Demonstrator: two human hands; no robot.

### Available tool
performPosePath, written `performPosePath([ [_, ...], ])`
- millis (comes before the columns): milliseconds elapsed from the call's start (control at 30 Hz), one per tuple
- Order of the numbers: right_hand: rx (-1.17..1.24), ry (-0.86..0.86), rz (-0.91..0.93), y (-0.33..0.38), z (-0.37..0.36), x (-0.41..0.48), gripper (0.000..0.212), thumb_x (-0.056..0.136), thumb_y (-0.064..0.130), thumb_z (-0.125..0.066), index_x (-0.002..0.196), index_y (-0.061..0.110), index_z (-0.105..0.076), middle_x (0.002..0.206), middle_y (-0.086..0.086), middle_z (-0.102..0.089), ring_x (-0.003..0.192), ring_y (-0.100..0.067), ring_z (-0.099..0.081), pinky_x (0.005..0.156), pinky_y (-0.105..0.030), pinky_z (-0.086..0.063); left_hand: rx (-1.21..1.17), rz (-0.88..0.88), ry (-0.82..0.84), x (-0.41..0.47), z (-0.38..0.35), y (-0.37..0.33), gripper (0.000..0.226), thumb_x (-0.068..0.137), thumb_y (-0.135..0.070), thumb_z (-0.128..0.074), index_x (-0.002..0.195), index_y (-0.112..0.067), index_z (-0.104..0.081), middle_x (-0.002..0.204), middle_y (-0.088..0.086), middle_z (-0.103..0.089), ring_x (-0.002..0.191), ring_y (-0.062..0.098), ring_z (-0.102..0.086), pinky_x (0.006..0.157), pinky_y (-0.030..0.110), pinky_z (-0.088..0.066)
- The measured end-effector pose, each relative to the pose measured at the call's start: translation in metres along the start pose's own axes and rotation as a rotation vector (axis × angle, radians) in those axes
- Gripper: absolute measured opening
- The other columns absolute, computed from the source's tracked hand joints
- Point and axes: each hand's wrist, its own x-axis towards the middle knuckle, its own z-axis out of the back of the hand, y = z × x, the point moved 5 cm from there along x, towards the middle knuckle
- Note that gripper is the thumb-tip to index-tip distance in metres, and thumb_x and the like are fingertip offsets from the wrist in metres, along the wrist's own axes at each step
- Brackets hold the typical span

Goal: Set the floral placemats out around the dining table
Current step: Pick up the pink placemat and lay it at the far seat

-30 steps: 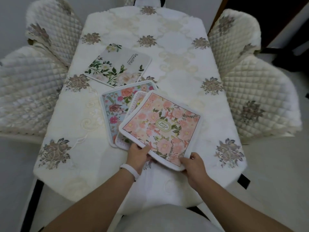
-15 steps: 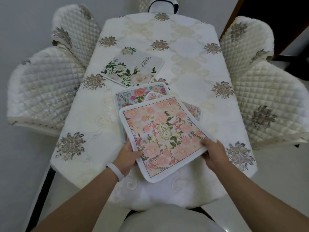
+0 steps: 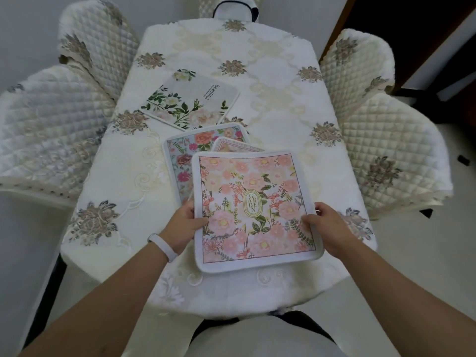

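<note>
Holding pink "GARDEN" placemat (image 3: 253,181) with left hand (image 3: 185,224) at 9 o'clock, right hand (image 3: 328,228) at 3 o'clock; beyond, toward 11 o'clock, "Beautiful" placemat (image 3: 190,101).

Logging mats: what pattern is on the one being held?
Held placemat: pink flowers, white border; head view.

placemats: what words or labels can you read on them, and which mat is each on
"GARDEN": staggered letters in the gold oval at the middle of the pink placemat.
"Beautiful": near the far edge of the white placemat; the smaller line beside it is too small to read.
Border lettering on the peach placemat: mostly covered and too blurred to read.
Blue placemat: no text on the part that shows.
</note>
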Motion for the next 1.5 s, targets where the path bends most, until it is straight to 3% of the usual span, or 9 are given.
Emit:
performPosePath([
  [133,0.024,-0.073,0.05,-0.004,0.026,-0.01,0.015,0.088,0.002,-0.062,0.1,0.01,-0.063,0.095,-0.012,-0.069,0.078,-0.026,-0.067,0.068,-0.035,-0.054,-0.04,-0.01,-0.021,-0.002,-0.026,0.0,0.042,0.086,0.014,-0.055,0.107,-0.02,-0.064,0.107,0.01,-0.072,0.096,0.029,-0.069,0.08,0.046,-0.056],
  [200,0.062,-0.092,0.063,-0.009,0.042,-0.012,0.016,0.087,0.0,-0.062,0.1,0.01,-0.063,0.095,-0.01,-0.07,0.08,-0.026,-0.068,0.066,-0.032,-0.053,-0.047,-0.007,-0.029,-0.002,-0.044,-0.003,0.037,0.086,0.013,-0.056,0.111,-0.014,-0.063,0.11,0.014,-0.071,0.099,0.034,-0.068,0.083,0.051,-0.055],
  [367,0.147,-0.126,0.066,-0.03,0.095,-0.016,0.019,0.085,0.0,-0.063,0.098,0.014,-0.063,0.097,-0.006,-0.07,0.09,-0.028,-0.068,0.082,-0.042,-0.057,0.029,-0.017,-0.041,-0.003,-0.101,-0.017,0.035,0.087,0.011,-0.055,0.111,-0.014,-0.061,0.109,0.017,-0.07,0.096,0.036,-0.069,0.082,0.056,-0.055],
  [567,0.259,-0.194,0.062,-0.068,0.196,-0.035,0.023,0.085,-0.003,-0.061,0.095,0.018,-0.062,0.095,-0.005,-0.07,0.083,-0.023,-0.069,0.068,-0.034,-0.056,0.124,-0.035,-0.007,-0.009,-0.207,-0.019,0.035,0.089,0.008,-0.054,0.109,-0.02,-0.063,0.102,0.015,-0.071,0.086,0.035,-0.07,0.072,0.048,-0.056],
  [667,0.291,-0.228,0.06,-0.097,0.254,-0.039,0.024,0.084,-0.002,-0.06,0.099,0.016,-0.063,0.096,-0.006,-0.071,0.081,-0.022,-0.069,0.065,-0.031,-0.055,0.164,-0.046,0.031,-0.008,-0.268,-0.011,0.032,0.089,0.006,-0.055,0.109,-0.018,-0.063,0.104,0.021,-0.068,0.09,0.04,-0.068,0.075,0.053,-0.056],
  [733,0.293,-0.255,0.058,-0.118,0.297,-0.04,0.024,0.083,-0.001,-0.06,0.102,0.015,-0.064,0.096,-0.007,-0.072,0.08,-0.022,-0.07,0.064,-0.03,-0.054,0.171,-0.047,0.057,-0.009,-0.318,-0.007,0.03,0.09,0.007,-0.053,0.108,-0.015,-0.062,0.098,0.016,-0.071,0.085,0.031,-0.071,0.07,0.046,-0.058],
  [967,0.34,-0.36,0.032,-0.176,0.428,-0.063,0.023,0.084,-0.001,-0.059,0.102,0.012,-0.064,0.093,-0.006,-0.072,0.073,-0.02,-0.07,0.061,-0.029,-0.053,0.18,-0.038,0.137,-0.02,-0.463,0.008,0.026,0.09,0.007,-0.053,0.109,-0.008,-0.061,0.104,0.017,-0.072,0.092,0.038,-0.069,0.082,0.057,-0.054],
  [1267,0.428,-0.518,0.012,-0.22,0.529,-0.086,0.02,0.084,-0.001,-0.059,0.094,0.015,-0.064,0.091,-0.008,-0.073,0.073,-0.027,-0.069,0.072,-0.04,-0.058,0.246,-0.016,0.296,-0.009,-0.592,0.001,0.029,0.09,0.009,-0.05,0.112,-0.006,-0.061,0.105,0.021,-0.071,0.09,0.039,-0.07,0.077,0.052,-0.056],
  [1500,0.48,-0.596,-0.06,-0.24,0.585,-0.061,0.023,0.084,0.0,-0.059,0.094,0.02,-0.064,0.094,-0.007,-0.073,0.081,-0.028,-0.073,0.079,-0.048,-0.06,0.263,0.044,0.379,0.033,-0.668,0.004,0.03,0.091,0.007,-0.05,0.115,-0.008,-0.06,0.105,0.019,-0.072,0.093,0.041,-0.069,0.08,0.06,-0.054],
])
